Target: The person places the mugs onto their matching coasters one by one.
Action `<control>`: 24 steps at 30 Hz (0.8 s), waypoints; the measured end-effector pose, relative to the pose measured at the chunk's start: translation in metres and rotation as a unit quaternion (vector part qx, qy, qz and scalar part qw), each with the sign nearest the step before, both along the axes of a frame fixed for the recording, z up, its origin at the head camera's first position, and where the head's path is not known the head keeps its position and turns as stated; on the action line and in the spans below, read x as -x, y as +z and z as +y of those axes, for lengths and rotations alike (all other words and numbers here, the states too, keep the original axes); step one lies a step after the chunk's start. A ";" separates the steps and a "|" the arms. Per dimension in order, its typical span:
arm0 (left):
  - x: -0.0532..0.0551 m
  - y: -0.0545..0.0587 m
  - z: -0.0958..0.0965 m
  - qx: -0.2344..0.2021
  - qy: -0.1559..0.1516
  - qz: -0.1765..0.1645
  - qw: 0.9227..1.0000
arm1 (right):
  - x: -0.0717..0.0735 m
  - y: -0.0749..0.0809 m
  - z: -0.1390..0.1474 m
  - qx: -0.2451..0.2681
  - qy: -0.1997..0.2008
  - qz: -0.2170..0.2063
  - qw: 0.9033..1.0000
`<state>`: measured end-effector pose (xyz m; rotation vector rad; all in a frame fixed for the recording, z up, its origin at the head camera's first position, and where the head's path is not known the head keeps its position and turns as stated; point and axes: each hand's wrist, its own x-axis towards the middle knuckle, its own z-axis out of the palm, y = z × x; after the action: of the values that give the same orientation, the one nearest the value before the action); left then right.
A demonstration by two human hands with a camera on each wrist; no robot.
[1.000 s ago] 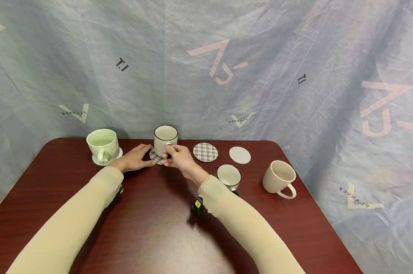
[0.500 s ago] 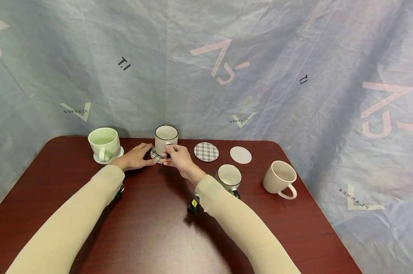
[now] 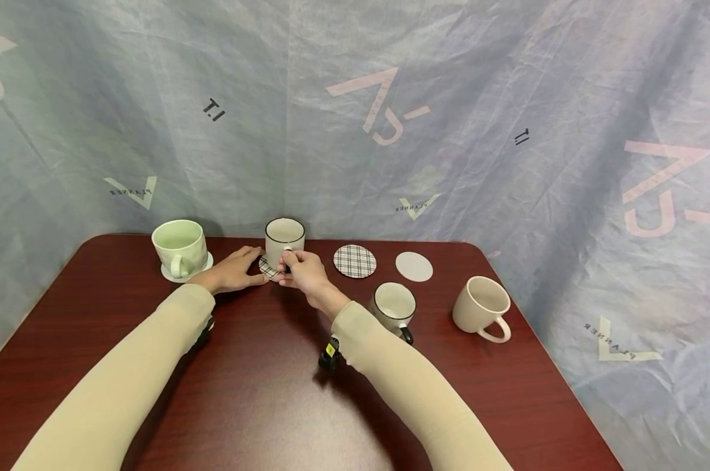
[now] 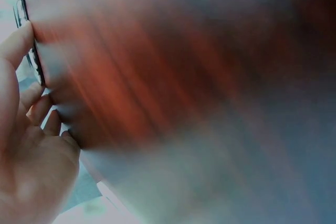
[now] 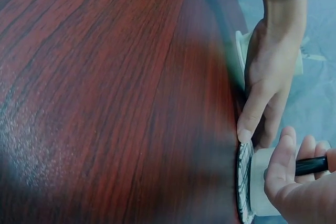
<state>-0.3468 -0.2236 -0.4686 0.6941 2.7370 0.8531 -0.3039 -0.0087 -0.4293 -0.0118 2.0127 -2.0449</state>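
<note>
Mug handle (image 5: pixel 311 166) is pinched by right hand (image 3: pixel 309 275); left hand (image 3: pixel 232 271), spread, touches plaid coaster (image 5: pixel 244 179).

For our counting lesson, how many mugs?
4: green mug, far left; black-rimmed mug on plaid coaster; second black-rimmed mug, right of centre; plain mug, far right.

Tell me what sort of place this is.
Probably an indoor, makeshift tabletop demonstration area, though the wider setting is hidden: a lettered fabric backdrop hangs behind a wood-grain table, which bears a black-rimmed mug on a plaid coaster.
</note>
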 end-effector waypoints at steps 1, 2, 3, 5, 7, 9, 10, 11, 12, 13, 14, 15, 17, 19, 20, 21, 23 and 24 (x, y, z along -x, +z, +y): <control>0.000 0.000 0.000 0.002 0.002 -0.004 1.000 | 0.000 -0.001 0.000 -0.002 -0.001 0.000 1.000; -0.001 0.000 0.001 0.004 0.004 -0.006 1.000 | 0.000 -0.001 0.000 -0.003 -0.001 0.000 1.000; -0.001 0.001 0.001 0.005 0.006 -0.008 1.000 | 0.000 -0.002 0.000 -0.005 -0.001 0.000 1.000; -0.001 0.000 0.001 0.006 0.009 -0.007 1.000 | -0.001 -0.002 -0.001 -0.008 0.001 0.001 1.000; 0.000 0.000 0.001 0.005 0.008 -0.002 1.000 | -0.001 -0.002 -0.001 -0.011 0.005 0.003 1.000; 0.001 -0.001 0.000 0.002 0.005 0.004 1.000 | -0.001 -0.002 -0.001 -0.012 0.009 0.002 1.000; 0.001 -0.001 -0.001 0.001 0.005 0.005 1.000 | -0.001 -0.002 -0.002 -0.013 0.011 0.002 1.000; 0.000 -0.001 -0.001 0.001 0.003 0.007 1.000 | -0.002 -0.002 -0.002 -0.014 0.012 0.001 1.000; 0.000 -0.001 -0.001 0.002 0.003 0.005 1.000 | -0.002 -0.002 -0.002 -0.015 0.014 0.000 1.000; 0.001 -0.002 -0.001 0.002 0.003 0.002 1.000 | -0.002 -0.002 -0.003 -0.013 0.015 -0.001 1.000; 0.002 -0.002 -0.001 0.004 0.002 0.002 1.000 | -0.002 -0.002 -0.003 -0.013 0.017 -0.002 1.000; 0.001 -0.001 -0.001 0.007 0.002 0.002 1.000 | -0.002 -0.002 -0.003 -0.013 0.019 -0.002 1.000; 0.001 0.000 0.000 0.011 0.003 0.004 1.000 | -0.002 -0.002 -0.004 -0.011 0.024 -0.004 1.000; 0.000 0.002 0.001 0.010 0.004 0.005 1.000 | -0.001 -0.003 -0.004 -0.008 0.028 -0.005 1.000; -0.001 0.003 0.001 0.010 0.004 0.007 1.000 | -0.001 -0.003 -0.004 -0.007 0.031 -0.006 0.999; -0.002 0.004 0.002 0.011 0.006 0.005 1.000 | -0.001 -0.003 -0.004 -0.006 0.032 -0.007 0.999; -0.002 0.003 0.002 0.010 0.006 0.000 1.000 | -0.001 -0.004 -0.004 -0.003 0.035 -0.011 0.999; -0.002 0.003 0.001 0.010 0.005 0.000 1.000 | -0.001 -0.004 -0.003 -0.002 0.036 -0.014 0.999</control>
<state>-0.3452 -0.2225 -0.4657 0.6778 2.7473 0.8261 -0.3033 -0.0121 -0.4333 -0.0541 1.9714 -1.9862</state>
